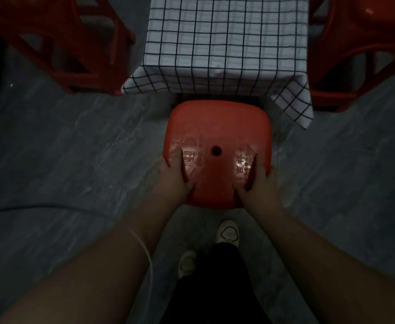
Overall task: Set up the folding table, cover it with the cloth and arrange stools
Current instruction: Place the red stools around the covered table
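**Third stool held at the near side of the covered table**

A red plastic stool with a square, round-cornered seat and a small hole in its middle (217,127) sits straight ahead of the person. It is held between both hands at the near half of the seat. The left hand (174,176) grips the left edge and the right hand (260,178) grips the right edge. Each thumb (185,167) lies flat on top of the seat, pointing toward the table. The other fingers wrap over the sides and out of sight, so I cannot tell how they lie underneath.

The seat's far edge meets the hanging hem of the white cloth with a thin black grid (224,43). That cloth hides the folding table under it completely. One drooping corner of the cloth hangs just beside the stool's far right corner.

Two more red plastic stools stand by the table, one on the left (58,43) and one on the right (355,54), on the grey floor (51,148).

The table looks set up and covered, with this stool probably the last to place. The seat is square, so it has no long axis to line up. Neither hand is nearer, so any push would go evenly forward, away from the pale shoes (228,233). The hanging cloth corner could catch on the seat.
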`<control>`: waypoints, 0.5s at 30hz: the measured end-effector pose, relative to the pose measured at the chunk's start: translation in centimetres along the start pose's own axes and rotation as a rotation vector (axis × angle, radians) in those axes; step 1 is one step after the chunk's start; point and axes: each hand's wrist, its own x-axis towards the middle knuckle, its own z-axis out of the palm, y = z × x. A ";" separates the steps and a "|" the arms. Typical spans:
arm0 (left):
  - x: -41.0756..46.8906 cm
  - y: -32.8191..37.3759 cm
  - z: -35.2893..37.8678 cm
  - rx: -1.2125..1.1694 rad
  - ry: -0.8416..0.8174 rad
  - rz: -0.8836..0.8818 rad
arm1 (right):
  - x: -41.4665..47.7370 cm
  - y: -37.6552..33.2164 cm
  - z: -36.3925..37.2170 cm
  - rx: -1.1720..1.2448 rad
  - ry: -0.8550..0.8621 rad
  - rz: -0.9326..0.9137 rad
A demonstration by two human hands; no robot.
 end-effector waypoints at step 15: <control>-11.3 -5.7 2.6 0.042 -0.001 0.002 | -10.7 4.5 4.6 -0.025 -0.004 0.059</control>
